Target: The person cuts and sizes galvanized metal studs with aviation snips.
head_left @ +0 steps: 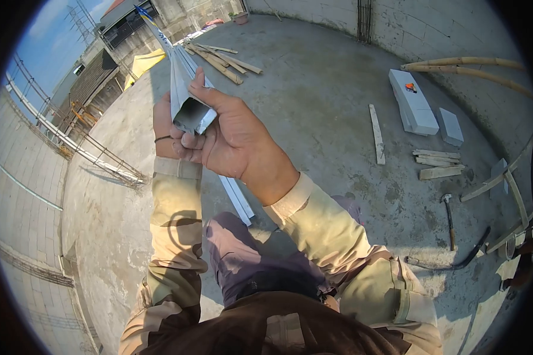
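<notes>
Metal profile (180, 83), long and hollow, runs from the upper left of the frame to left of the centre, above the grey concrete floor (314, 100). Because it is long, I think it is best kept supported near this end by both hands, so that the far end does not swing. Below the hands, toward the lower centre, pale strips (238, 200) show; the feet should mind them. The right hand (240, 133) is half closed, with its thumb up along the side and its fingers curled under the profile. The left hand (163, 127) is partly hidden, but it seems curled around the other side and underneath. The open end (205, 123) faces the wearer; its thin rim may be sharp, so the grip should be firm but not sliding, with fingertips outside the opening.
</notes>
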A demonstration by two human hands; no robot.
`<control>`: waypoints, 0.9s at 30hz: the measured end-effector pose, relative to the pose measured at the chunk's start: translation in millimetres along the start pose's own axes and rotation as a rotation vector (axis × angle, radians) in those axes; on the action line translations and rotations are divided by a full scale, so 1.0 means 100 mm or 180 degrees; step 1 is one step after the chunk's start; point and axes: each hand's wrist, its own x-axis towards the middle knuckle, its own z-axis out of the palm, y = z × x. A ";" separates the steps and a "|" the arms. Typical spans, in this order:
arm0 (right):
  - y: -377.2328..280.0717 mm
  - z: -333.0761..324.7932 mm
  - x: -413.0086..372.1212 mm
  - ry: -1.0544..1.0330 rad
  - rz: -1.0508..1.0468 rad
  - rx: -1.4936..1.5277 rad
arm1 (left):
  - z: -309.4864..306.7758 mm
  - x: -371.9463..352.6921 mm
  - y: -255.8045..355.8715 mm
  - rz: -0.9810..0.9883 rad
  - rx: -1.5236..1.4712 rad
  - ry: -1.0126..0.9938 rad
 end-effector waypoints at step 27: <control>0.40 0.15 -0.05 0.0644 -0.1811 -0.1663 | 0.06 -0.30 -0.12 -0.0209 -0.0198 0.0110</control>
